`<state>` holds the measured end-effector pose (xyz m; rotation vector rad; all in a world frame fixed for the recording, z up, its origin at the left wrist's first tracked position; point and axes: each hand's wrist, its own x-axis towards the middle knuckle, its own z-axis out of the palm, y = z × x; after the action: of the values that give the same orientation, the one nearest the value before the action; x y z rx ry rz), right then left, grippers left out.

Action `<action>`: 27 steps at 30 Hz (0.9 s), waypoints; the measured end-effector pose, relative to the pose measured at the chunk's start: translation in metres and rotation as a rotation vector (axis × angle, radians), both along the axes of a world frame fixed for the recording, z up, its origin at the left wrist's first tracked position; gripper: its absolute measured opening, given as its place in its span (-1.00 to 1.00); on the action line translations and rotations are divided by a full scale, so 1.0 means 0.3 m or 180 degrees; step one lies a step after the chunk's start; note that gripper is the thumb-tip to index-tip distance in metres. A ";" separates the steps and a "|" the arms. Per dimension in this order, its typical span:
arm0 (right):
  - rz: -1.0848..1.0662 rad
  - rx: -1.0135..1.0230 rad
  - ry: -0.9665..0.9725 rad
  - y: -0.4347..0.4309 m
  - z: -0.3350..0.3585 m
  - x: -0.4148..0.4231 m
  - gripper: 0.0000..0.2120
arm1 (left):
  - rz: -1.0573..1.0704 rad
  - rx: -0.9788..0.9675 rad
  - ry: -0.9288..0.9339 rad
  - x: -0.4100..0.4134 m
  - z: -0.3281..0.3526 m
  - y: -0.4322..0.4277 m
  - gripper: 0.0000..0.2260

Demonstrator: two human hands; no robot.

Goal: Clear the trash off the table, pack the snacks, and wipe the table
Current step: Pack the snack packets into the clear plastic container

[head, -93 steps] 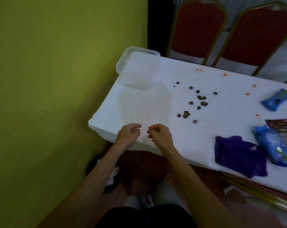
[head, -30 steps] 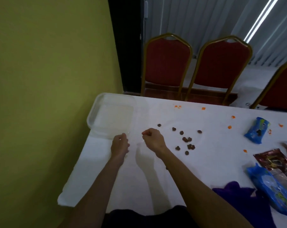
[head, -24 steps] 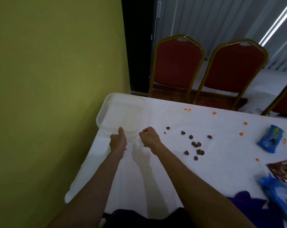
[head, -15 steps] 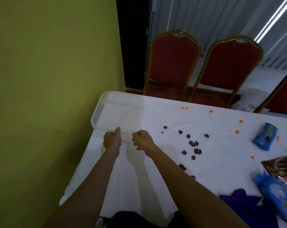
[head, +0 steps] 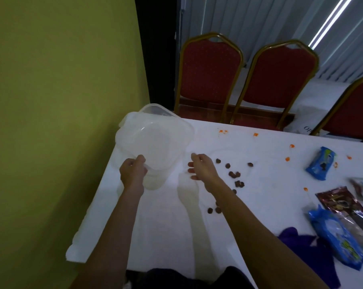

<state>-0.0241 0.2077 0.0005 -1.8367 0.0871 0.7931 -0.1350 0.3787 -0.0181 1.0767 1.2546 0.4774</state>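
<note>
The left hand (head: 132, 174) grips the near rim of the clear plastic container (head: 155, 140), thumb on top of the edge and fingers curled under it. The container is tilted, its near side raised, and it sits over the far left corner of the table (head: 166, 226); whether its far side touches the cloth cannot be told. The left forearm reaches straight forward from the near edge.

The right hand (head: 203, 168) hovers just beside the container, apart from it, palm turned toward it, fingers loosely curled and holding nothing. Its forearm runs diagonally across the table from the near right.

The brown snack pieces (head: 234, 174) lie scattered just right of the right hand and under its wrist, toward the middle of the table. Orange crumbs (head: 255, 134) dot the far edge. A small blue packet (head: 321, 163) lies toward the right edge, and a larger blue packet (head: 334, 243) lies near the near right corner, beside a purple cloth (head: 301, 247).
</note>
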 end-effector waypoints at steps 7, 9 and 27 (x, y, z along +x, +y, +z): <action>-0.0691 -0.0036 -0.0063 -0.330 0.024 0.010 -0.52 | -0.0621 -0.0157 -0.0111 0.041 0.036 -0.287 -0.90; -0.0862 -0.0087 -0.0091 -0.466 0.020 0.013 -0.48 | -0.0843 -0.0170 -0.0123 0.045 0.042 -0.385 -0.90; -0.0405 -0.1220 -0.0449 -1.468 -0.057 -0.084 -0.85 | -0.2492 -0.0351 0.0266 -0.001 -0.003 -1.177 -0.92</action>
<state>-0.0492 -0.2326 -0.0167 -2.2183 0.2787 0.5831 -0.1353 0.0257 -0.0189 1.3931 0.8216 -0.2325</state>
